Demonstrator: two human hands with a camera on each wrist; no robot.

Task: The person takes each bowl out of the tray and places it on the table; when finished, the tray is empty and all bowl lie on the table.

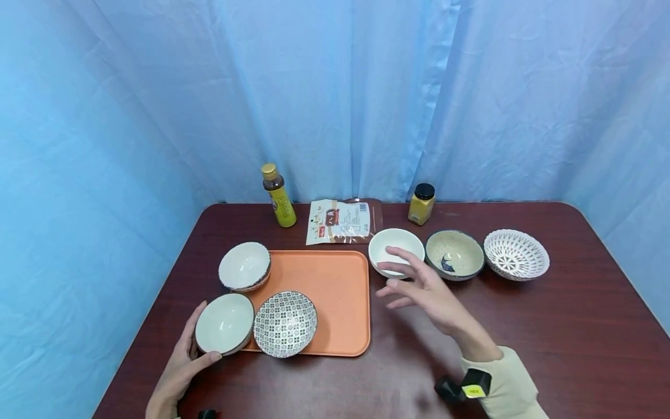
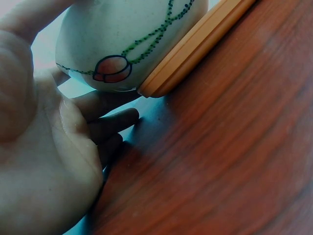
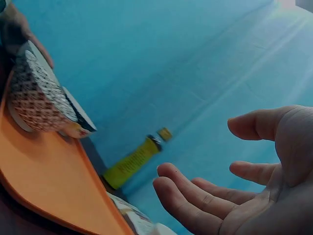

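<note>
L hand (image 1: 178, 364) is gripping the pale bowl (image 1: 224, 323), thumb at the near rim, fingers around the L side. That bowl is sitting at the near-L corner of the orange tray (image 1: 342, 302), partly out past its edge; can't tell if it's fully resting there. L wrist view is showing its outside w/ a red flower & green dotted lines.

R hand (image 1: 421, 285) is hovering over the table (image 1: 576, 337), R of the tray, fingers apart & loosely bent, holding nothing. In head view its fingertips are overlapping the white bowl (image 1: 384, 241); can't tell if they're touching it. A pale sleeve (image 1: 508, 387) & a wrist cam (image 1: 473, 384) are showing on that arm.

Patterned bowl (image 1: 285, 323) is sitting on the tray, just R of the pale one. Dark-rim bowl (image 1: 245, 265) is sitting behind the pale one, at the tray's far-L corner.

R of the tray, a row is running L to R: white bowl, tan bowl (image 1: 455, 250) w/ a dark blue motif inside, lattice bowl (image 1: 515, 253).

At the back, a bottle (image 1: 282, 203) is standing on the L, a packet (image 1: 340, 221) is lying flat mid-table & a jar (image 1: 421, 206) is standing R of it. Blue curtain (image 1: 335, 105) is hanging behind.
</note>
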